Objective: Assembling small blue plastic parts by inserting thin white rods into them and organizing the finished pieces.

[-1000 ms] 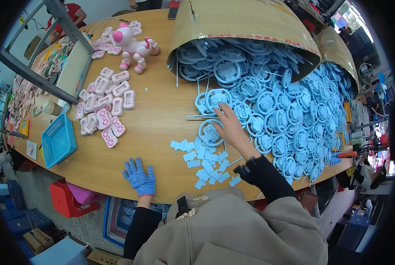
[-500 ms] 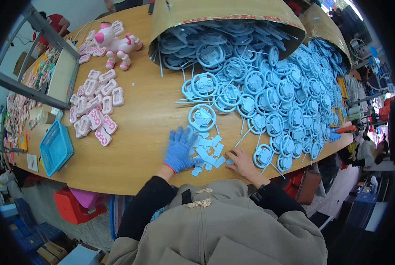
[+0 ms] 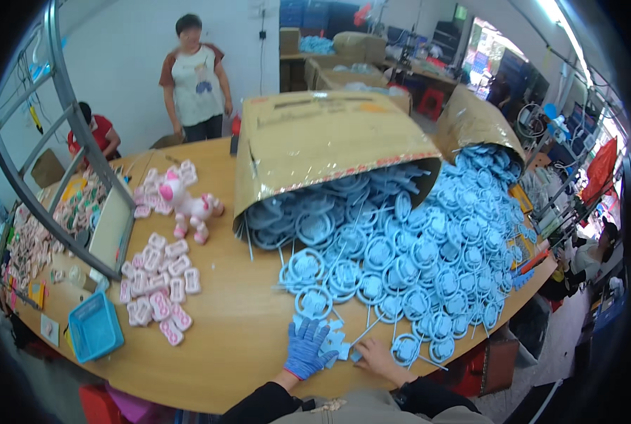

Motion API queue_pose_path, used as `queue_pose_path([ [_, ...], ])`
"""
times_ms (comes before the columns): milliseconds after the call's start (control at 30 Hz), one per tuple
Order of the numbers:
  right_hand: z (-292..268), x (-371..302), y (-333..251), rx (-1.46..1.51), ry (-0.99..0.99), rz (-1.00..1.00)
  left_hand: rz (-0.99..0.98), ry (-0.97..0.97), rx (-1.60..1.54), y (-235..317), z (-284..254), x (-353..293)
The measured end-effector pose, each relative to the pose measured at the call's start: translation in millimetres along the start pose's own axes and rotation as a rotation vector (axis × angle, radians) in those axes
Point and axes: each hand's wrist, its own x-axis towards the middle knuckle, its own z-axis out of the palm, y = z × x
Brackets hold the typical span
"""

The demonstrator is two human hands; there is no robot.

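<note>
My left hand point(image 3: 307, 351), in a blue knitted glove, lies with its fingers spread over a small heap of flat light-blue plastic pieces point(image 3: 342, 348), hiding part of it. To the right, my bare right hand point(image 3: 377, 359) has its fingers bent, pinching one small blue piece point(image 3: 356, 356) at the tabletop. Just beyond the glove rests a light-blue ring-shaped part point(image 3: 313, 302) with a figure in its middle. Many similar blue rings point(image 3: 428, 254), some with thin sticks, form a large pile to the far right.
A cardboard box point(image 3: 336, 134) on its side spills blue rings; a second box point(image 3: 479, 124) stands behind. Left on the wooden table point(image 3: 245, 353) are pink-and-white pieces point(image 3: 177, 266), a pink toy dog point(image 3: 197, 206) and a blue basket point(image 3: 96, 325). One person point(image 3: 199, 81) stands beyond the table.
The view has tilted upward, bringing a standing person and the back of the room into sight. My left hand has shifted right, over the small pieces. My right hand stays beside them.
</note>
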Motion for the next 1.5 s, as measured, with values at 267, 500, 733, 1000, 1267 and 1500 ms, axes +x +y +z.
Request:
queue_pose_path([
  [267, 26, -9, 14, -0.036, -0.013, -0.09, -0.449, -0.103, 0.005, -12, -4, 78],
  [500, 22, -11, 24, 0.087, 0.097, 0.032, -0.304, -0.085, -0.036, -8, -35, 87],
  [733, 32, -8, 44, 0.272, 0.073, 0.115, -0.298, -0.209, -0.174, -18, -54, 103],
  [1000, -77, -13, 21, 0.664, 0.126, 0.329, -0.645, 0.189, -1.827, 15, -59, 32],
  [1267, -146, -9, 2, 0.523, 0.281, -0.255, -0.491, 0.207, -2.116, 187, -68, 46],
  [1500, -157, -59, 39, 0.475, 0.253, -0.262, -0.641, 0.209, -1.673, 238, -19, 58],
])
